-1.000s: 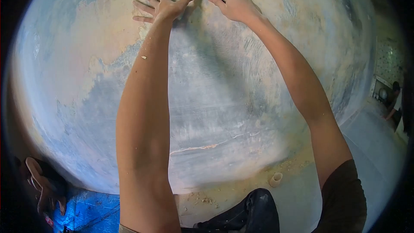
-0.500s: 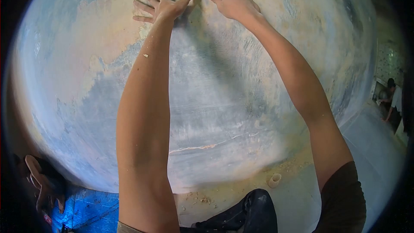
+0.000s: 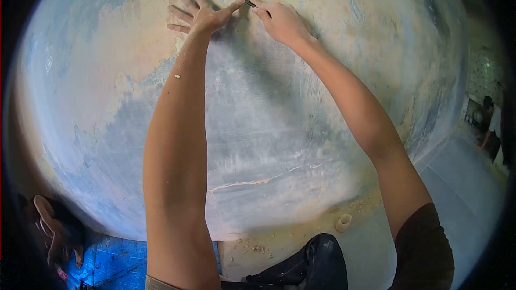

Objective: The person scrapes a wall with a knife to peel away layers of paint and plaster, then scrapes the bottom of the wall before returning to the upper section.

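A big rounded surface [image 3: 252, 102], mottled in blue, cream and grey with peeling patches, fills most of the view. Flat against its upper part lies my left hand [image 3: 201, 13], fingers spread, its thumb touching a slim dark craft knife [image 3: 247, 1]. My right hand [image 3: 282, 20] is closed around the rear of that knife, whose narrow metallic tip points up and left against the surface. A pale flake [image 3: 177, 77] clings to my left forearm. Exactly how the tip meets the surface is too small to tell.
Crumbs and shavings [image 3: 258, 248] lie on the floor below, near a small pale cup-like tube [image 3: 343, 222]. Blue sheeting [image 3: 115, 260] covers the lower left, beside a partly shadowed person [image 3: 54, 231]. Another person [image 3: 493, 123] bends at the far right. My knee [image 3: 325, 260] is underneath.
Both hands and the knife sit slightly lower in view. My right hand has shifted a little left and down, and more of the knife's tip shows past my left thumb.
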